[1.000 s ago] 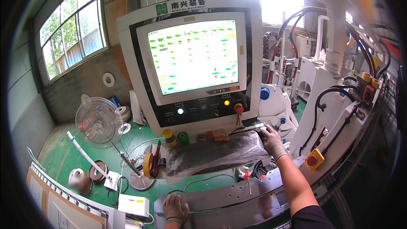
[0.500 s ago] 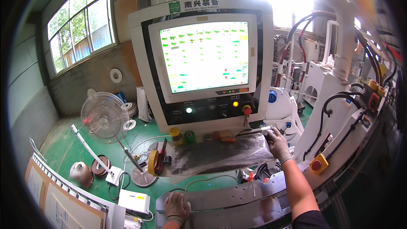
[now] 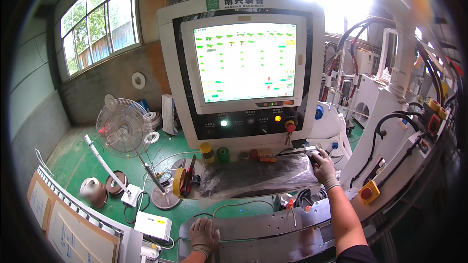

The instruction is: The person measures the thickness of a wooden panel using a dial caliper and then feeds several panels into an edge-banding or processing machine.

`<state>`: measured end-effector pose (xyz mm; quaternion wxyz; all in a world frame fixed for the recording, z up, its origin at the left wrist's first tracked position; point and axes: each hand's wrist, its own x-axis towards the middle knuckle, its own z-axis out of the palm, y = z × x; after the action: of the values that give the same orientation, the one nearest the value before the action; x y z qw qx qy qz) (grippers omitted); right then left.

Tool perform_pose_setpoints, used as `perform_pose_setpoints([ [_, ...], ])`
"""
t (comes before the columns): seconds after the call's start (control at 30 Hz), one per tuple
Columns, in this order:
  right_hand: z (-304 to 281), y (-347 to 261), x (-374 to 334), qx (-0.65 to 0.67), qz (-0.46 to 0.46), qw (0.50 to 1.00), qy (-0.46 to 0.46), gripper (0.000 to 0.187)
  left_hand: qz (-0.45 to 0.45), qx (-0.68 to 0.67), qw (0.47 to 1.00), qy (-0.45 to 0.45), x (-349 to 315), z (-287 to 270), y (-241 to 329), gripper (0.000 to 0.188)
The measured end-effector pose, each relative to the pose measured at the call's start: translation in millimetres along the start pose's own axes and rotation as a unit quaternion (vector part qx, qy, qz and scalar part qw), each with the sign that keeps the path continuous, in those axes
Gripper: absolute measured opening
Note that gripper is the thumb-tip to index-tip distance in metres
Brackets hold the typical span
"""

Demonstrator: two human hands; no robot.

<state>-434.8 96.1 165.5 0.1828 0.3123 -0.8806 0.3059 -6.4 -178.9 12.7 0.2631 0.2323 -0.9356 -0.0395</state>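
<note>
My left hand (image 3: 204,235), in a grey glove, lies flat on the metal rail (image 3: 263,226) of the machine, fingers stretched out and holding nothing. My right hand (image 3: 325,168), gloved too, curls over a small dark computer mouse (image 3: 315,155), mostly hidden under the fingers, at the right end of the console shelf. Beside it on the shelf lies a dark keyboard-shaped panel (image 3: 258,174) under a crumpled clear plastic sheet. Above stands the control console with a lit screen (image 3: 246,63), a glowing yellow button (image 3: 278,118) and a red emergency knob (image 3: 290,126).
Along the shelf stand a yellow-lidded jar (image 3: 207,152), a green roll (image 3: 223,155) and a yellow tape roll (image 3: 179,183). On the left are a standing fan (image 3: 122,126), edge-band rolls (image 3: 93,192) and stacked boards (image 3: 73,229). Cables (image 3: 378,126) hang by the machine on the right.
The view has shifted slightly, so the console and fan sit differently in the picture. Both hands keep their places, the right on the mouse and the left on the rail.
</note>
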Motion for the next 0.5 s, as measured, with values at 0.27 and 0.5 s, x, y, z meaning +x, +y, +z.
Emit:
perform_pose_setpoints([
  [0.27, 2.0, 3.9, -1.3, -0.020, -0.006, 1.000, 0.017, 0.048, -0.004, 0.001, 1.000, -0.002, 0.5, -4.6, 1.8, 0.051],
  [0.5, 4.5, 8.2, 0.4, -0.032, 0.024, 0.999, 0.010, 0.052, -0.004, 0.004, 1.000, -0.001, 2.4, -3.9, 1.5, 0.050],
])
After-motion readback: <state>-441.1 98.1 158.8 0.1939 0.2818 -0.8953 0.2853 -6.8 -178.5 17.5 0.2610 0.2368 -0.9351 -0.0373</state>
